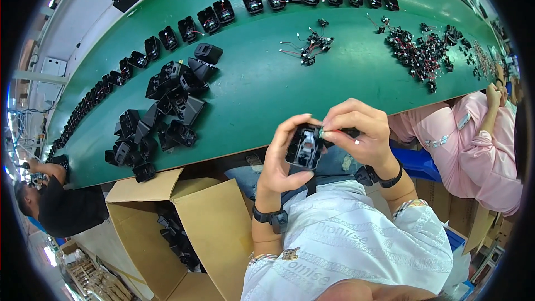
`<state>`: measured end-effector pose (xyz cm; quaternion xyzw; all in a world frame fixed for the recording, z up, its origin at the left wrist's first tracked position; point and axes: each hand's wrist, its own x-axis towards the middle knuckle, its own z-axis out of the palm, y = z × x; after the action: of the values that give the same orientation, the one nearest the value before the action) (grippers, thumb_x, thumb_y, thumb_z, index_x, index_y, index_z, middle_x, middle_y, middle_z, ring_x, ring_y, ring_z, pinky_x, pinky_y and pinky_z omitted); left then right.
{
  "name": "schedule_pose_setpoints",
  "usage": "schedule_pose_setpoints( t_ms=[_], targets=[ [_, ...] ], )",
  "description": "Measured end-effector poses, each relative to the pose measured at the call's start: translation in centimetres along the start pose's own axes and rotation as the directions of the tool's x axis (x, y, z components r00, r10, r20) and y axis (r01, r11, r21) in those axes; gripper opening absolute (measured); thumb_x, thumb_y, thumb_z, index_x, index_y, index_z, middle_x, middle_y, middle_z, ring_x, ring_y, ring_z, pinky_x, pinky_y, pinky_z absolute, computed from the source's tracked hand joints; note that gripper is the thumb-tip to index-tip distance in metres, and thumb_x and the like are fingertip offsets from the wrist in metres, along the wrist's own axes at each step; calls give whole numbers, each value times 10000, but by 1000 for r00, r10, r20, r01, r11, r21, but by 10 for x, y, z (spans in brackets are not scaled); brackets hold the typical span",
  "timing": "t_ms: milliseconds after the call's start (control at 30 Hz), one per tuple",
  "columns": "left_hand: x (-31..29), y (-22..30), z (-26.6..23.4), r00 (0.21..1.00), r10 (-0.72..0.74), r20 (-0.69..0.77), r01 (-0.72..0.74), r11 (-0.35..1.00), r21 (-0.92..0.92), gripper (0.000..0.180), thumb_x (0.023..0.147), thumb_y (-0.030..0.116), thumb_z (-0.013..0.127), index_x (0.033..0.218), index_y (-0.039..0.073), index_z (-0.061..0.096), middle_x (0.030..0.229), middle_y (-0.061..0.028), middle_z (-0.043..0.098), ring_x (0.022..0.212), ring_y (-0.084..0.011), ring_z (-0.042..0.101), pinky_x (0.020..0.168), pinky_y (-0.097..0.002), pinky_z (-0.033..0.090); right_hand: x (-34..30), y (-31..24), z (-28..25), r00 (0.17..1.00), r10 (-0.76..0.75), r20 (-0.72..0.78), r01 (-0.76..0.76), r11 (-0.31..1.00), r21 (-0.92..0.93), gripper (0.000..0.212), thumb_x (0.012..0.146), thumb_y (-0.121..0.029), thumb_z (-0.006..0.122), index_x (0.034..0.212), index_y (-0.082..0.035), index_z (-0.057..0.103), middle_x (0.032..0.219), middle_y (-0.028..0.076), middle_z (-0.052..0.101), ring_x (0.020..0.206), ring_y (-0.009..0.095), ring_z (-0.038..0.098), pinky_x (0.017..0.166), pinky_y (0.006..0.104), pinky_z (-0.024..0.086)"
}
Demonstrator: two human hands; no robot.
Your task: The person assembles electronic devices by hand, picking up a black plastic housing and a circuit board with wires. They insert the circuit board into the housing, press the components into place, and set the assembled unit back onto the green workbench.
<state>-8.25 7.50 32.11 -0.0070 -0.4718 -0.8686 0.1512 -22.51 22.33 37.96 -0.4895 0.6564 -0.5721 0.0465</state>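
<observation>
My left hand [278,159] is wrapped round a black plastic housing [305,147], its open side with pale inner parts turned up. At the housing's right edge my right hand [359,128] pinches a small wired part [321,132] with a hint of green. A small white connector [356,142] shows against the right fingers, while most of the part is hidden by them. Both hands are just off the near edge of the green table [251,89], above my lap.
Black housings [181,95] lie piled at the left, and a long row of housings [252,1] curves along the far side. Small wired parts [315,47] form one cluster; a larger heap [421,50] is at right. An open carton [206,223] holds black pieces. Two people sit nearby.
</observation>
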Motion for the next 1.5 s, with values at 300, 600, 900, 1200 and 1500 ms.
schedule_pose_setpoints(
  t_ms=[300,600,900,1200,1500],
  targets=[
    [-7,-22,-23,993,-63,96,96,914,-394,1035,737,718,653,1354,-104,527,1148,-220,682,904,-279,740,660,-325,600,-3,-3,12,996,-56,66,47,990,130,184,769,-17,857,916,-33,748,916,85,733,775,191,697,661,303,554],
    [-10,-22,-7,977,11,-212,-25,998,-64,726,955,715,458,1146,17,509,1004,-61,551,886,-138,598,743,-281,503,-13,-13,35,997,12,75,-12,1000,1,161,763,-53,868,877,-82,758,1106,84,599,829,177,614,649,285,509],
    [-5,-20,1,983,-88,-160,68,989,-129,739,1049,687,334,1250,-3,507,841,-77,615,593,-137,601,474,-251,480,-1,-12,20,982,-145,117,168,960,-223,232,683,-26,873,869,-86,747,1179,92,649,971,259,636,725,334,539],
    [-6,-5,2,955,-244,-172,215,961,-172,650,1106,585,289,1238,-1,536,793,-78,611,564,-126,564,453,-257,449,5,-10,17,899,-330,288,402,883,-243,262,638,-6,847,865,-33,719,1176,92,666,983,289,650,808,387,571],
    [-10,-16,-4,887,-196,-418,121,972,-200,629,1081,626,355,1127,64,634,935,-55,684,760,-142,689,591,-281,556,2,-15,33,971,-78,228,137,957,-255,424,687,-126,869,1084,-85,727,1379,154,605,1192,409,613,1004,460,527]
  ],
)
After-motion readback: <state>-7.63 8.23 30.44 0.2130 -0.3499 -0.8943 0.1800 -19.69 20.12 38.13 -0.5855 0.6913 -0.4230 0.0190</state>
